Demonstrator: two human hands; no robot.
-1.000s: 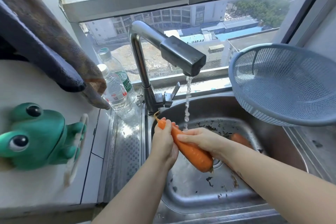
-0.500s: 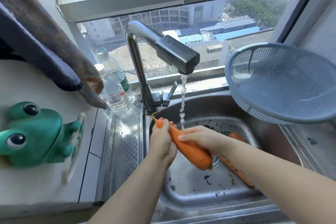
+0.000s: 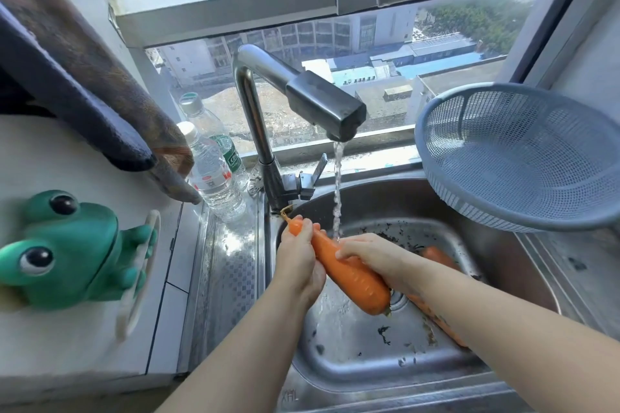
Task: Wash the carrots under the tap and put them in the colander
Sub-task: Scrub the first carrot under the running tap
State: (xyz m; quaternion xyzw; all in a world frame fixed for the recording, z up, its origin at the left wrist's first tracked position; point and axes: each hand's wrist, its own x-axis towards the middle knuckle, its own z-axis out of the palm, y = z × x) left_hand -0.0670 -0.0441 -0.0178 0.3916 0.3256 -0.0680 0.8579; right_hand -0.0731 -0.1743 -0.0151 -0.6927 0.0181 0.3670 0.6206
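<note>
A large orange carrot (image 3: 349,273) lies slanted over the steel sink (image 3: 396,379), thin tip up-left, thick end down-right above the drain. My left hand (image 3: 300,261) grips it near the tip and my right hand (image 3: 372,255) wraps over its middle. Water from the tap (image 3: 322,104) falls in a thin stream onto the carrot just left of my right fingers. More carrots (image 3: 437,256) lie in the basin behind and under my right forearm. The blue-grey colander (image 3: 523,157) sits tilted at the sink's right rim and holds nothing.
Two plastic water bottles (image 3: 214,174) stand left of the tap base. A green frog-shaped holder (image 3: 70,248) hangs on the left wall, with dark cloths (image 3: 84,90) draped above it. Dark bits of dirt speckle the sink floor. A window runs behind the tap.
Both hands and the carrot have stayed under the stream; my right hand has slid slightly up the carrot toward the tip. The camera has shifted a little.
</note>
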